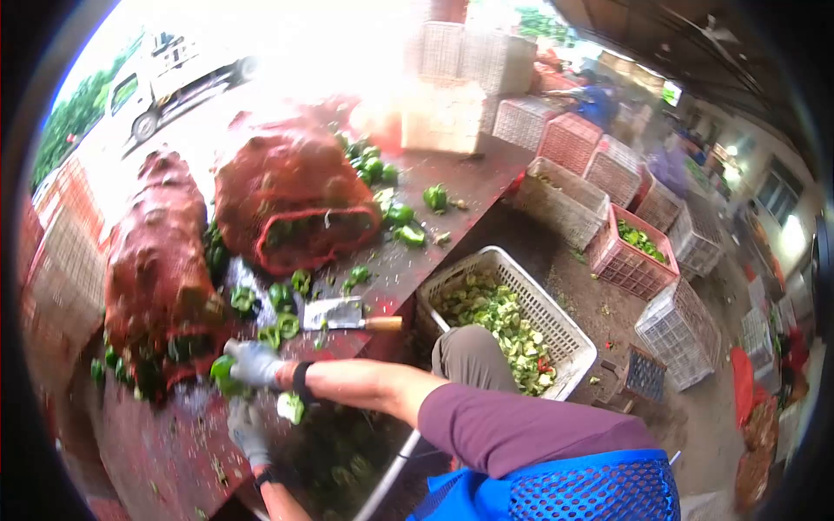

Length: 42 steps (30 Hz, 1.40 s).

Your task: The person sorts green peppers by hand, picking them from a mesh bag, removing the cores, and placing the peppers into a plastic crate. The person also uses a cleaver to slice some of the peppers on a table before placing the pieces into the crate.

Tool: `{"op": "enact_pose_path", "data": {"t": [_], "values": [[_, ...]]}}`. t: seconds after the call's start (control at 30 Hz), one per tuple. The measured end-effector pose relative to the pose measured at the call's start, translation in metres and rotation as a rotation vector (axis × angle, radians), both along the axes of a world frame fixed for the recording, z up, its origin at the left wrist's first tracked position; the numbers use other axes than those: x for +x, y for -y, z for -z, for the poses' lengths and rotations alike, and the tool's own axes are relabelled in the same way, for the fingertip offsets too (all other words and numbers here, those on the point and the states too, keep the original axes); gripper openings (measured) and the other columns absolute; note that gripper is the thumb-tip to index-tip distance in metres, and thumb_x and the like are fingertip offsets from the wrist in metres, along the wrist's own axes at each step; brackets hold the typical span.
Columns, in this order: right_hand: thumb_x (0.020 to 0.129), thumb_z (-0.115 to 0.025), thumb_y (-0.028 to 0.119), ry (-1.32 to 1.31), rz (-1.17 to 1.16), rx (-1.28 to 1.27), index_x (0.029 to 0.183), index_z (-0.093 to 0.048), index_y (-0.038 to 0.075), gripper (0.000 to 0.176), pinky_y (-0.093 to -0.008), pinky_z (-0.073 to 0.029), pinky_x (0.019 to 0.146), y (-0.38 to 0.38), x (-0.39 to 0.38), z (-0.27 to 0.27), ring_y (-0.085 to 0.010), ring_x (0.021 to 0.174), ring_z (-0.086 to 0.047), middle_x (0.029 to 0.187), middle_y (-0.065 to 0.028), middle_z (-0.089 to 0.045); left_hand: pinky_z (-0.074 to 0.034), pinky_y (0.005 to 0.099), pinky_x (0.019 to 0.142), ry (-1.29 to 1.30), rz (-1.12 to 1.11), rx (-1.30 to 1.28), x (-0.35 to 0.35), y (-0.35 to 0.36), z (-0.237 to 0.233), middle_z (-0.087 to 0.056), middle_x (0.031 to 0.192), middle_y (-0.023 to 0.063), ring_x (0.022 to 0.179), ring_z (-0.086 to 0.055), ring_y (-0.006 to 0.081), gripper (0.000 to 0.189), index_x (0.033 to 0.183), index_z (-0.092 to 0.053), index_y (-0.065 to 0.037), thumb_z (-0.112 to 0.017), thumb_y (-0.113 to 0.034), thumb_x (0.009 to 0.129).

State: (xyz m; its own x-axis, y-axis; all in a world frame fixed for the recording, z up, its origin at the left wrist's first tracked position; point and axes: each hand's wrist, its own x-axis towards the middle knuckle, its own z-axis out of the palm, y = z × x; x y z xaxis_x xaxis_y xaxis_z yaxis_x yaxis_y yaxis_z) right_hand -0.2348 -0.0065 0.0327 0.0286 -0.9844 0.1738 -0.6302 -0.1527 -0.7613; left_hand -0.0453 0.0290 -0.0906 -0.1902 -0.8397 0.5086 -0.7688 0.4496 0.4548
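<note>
My right hand (252, 363), in a grey glove with a dark band at the wrist, is closed on a green bell pepper (225, 377) above the table edge. Just below it is my gloved left hand (249, 434); blur hides how its fingers lie. A pale green pepper piece (291, 407) shows beside the right wrist. On the reddish table, a wide-bladed cleaver (334, 313) with a wooden handle lies beyond the right forearm. Cut green pepper rings (280, 331) and whole peppers (244, 300) are scattered near the blade.
Two red mesh sacks (291, 191) (161, 260) of peppers lie on the table. A white crate (569, 343) of pepper scraps stands by my knee; a dark-looking container (395, 478) is below my arms. Stacked crates (569, 143), other people (595, 102) and a truck (165, 82) are farther off.
</note>
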Motion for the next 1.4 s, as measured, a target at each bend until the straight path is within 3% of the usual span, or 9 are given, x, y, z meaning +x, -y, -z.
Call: {"op": "enact_pose_path", "data": {"t": [0.07, 0.13, 0.2, 0.3, 0.43, 0.63, 0.73, 1.23, 1.4], "values": [[0.087, -0.063, 0.032, 0.101, -0.157, -0.142, 0.105, -0.065, 0.003, 0.035, -0.0437, -0.052, 0.083, -0.010, -0.020, 0.016, -0.0359, 0.090, -0.067, 0.097, -0.0205, -0.068, -0.047, 0.0413, 0.097, -0.235, -0.030, 0.186, 0.001, -0.027, -0.028, -0.067, 0.119, 0.0209, 0.110, -0.063, 0.0343, 0.030, 0.117, -0.066, 0.003, -0.053, -0.015, 0.096], [0.089, -0.063, 0.034, 0.306, -0.218, 0.241, 0.095, -0.069, 0.003, 0.032, -0.0396, -0.054, 0.068, -0.038, -0.040, -0.011, -0.0315, 0.076, -0.068, 0.083, -0.0188, -0.067, -0.047, 0.0375, 0.097, -0.363, -0.178, 0.277, 0.011, -0.039, -0.020, -0.068, 0.120, 0.0192, 0.108, -0.064, 0.0300, 0.034, 0.121, -0.065, 0.003, -0.050, -0.021, 0.101], [0.089, -0.065, 0.031, -0.496, -0.381, -0.385, 0.100, -0.069, 0.003, 0.030, -0.0379, -0.053, 0.067, -0.028, -0.046, 0.015, -0.0239, 0.075, -0.066, 0.086, -0.0154, -0.068, -0.051, 0.0348, 0.089, -0.575, -0.115, 0.193, 0.007, -0.071, -0.042, -0.070, 0.116, 0.0143, 0.098, -0.067, 0.0226, 0.034, 0.121, -0.065, -0.001, -0.051, -0.024, 0.101], [0.092, -0.066, 0.024, 0.444, -0.116, 0.325, 0.112, -0.064, 0.000, 0.031, -0.0339, -0.053, 0.075, -0.069, -0.039, -0.017, -0.0198, 0.086, -0.066, 0.095, -0.0125, -0.070, -0.050, 0.0255, 0.064, -1.190, -0.136, 0.559, -0.014, -0.110, -0.066, -0.070, 0.105, 0.0038, 0.075, -0.065, 0.0103, 0.034, 0.124, -0.064, -0.011, -0.049, -0.032, 0.103], [0.091, -0.067, 0.027, 0.569, -0.196, 0.339, 0.109, -0.062, -0.003, 0.035, -0.0356, -0.053, 0.069, -0.100, -0.027, -0.007, -0.0192, 0.078, -0.067, 0.093, -0.0119, -0.069, -0.051, 0.0270, 0.074, -1.248, -0.084, 0.642, -0.039, -0.153, -0.087, -0.064, 0.123, 0.0076, 0.088, -0.066, 0.0145, 0.047, 0.139, -0.052, -0.010, -0.049, -0.040, 0.102], [0.095, -0.064, 0.030, -0.093, -0.460, -0.109, 0.127, -0.061, 0.008, 0.039, -0.0311, -0.050, 0.082, -0.143, -0.014, 0.016, -0.0159, 0.094, -0.063, 0.098, -0.0062, -0.068, -0.056, 0.0321, 0.080, -1.397, 0.083, 0.638, -0.045, -0.175, -0.072, -0.065, 0.118, 0.0060, 0.097, -0.067, 0.0171, 0.040, 0.134, -0.053, -0.009, -0.051, -0.033, 0.103], [0.095, -0.062, 0.035, 0.296, -0.264, 0.395, 0.119, -0.066, 0.007, 0.037, -0.0348, -0.050, 0.090, -0.130, -0.041, 0.033, -0.0231, 0.103, -0.067, 0.109, -0.0167, -0.071, -0.055, 0.0311, 0.069, -1.679, -0.034, 0.715, -0.041, -0.182, -0.042, -0.069, 0.110, 0.0062, 0.089, -0.069, 0.0180, 0.033, 0.126, -0.058, -0.007, -0.053, -0.028, 0.101], [0.090, -0.061, 0.038, -0.371, -0.006, 0.167, 0.122, -0.063, 0.011, 0.042, -0.0463, -0.050, 0.092, -0.101, -0.052, 0.041, -0.0361, 0.109, -0.064, 0.117, -0.0196, -0.066, -0.053, 0.0275, 0.061, -1.643, -0.162, 0.777, -0.026, -0.200, -0.021, -0.070, 0.105, 0.0075, 0.078, -0.070, 0.0185, 0.033, 0.126, -0.056, -0.011, -0.056, -0.030, 0.099], [0.091, -0.056, 0.044, -0.599, -0.133, 0.305, 0.129, -0.059, 0.013, 0.048, -0.0467, -0.048, 0.094, -0.091, -0.024, 0.047, -0.0373, 0.112, -0.064, 0.116, -0.0208, -0.068, -0.054, 0.0296, 0.067, -1.494, -0.344, 0.886, -0.035, -0.200, 0.005, -0.062, 0.129, 0.0092, 0.086, -0.067, 0.0175, 0.060, 0.151, -0.037, -0.013, -0.058, -0.033, 0.099]]}}
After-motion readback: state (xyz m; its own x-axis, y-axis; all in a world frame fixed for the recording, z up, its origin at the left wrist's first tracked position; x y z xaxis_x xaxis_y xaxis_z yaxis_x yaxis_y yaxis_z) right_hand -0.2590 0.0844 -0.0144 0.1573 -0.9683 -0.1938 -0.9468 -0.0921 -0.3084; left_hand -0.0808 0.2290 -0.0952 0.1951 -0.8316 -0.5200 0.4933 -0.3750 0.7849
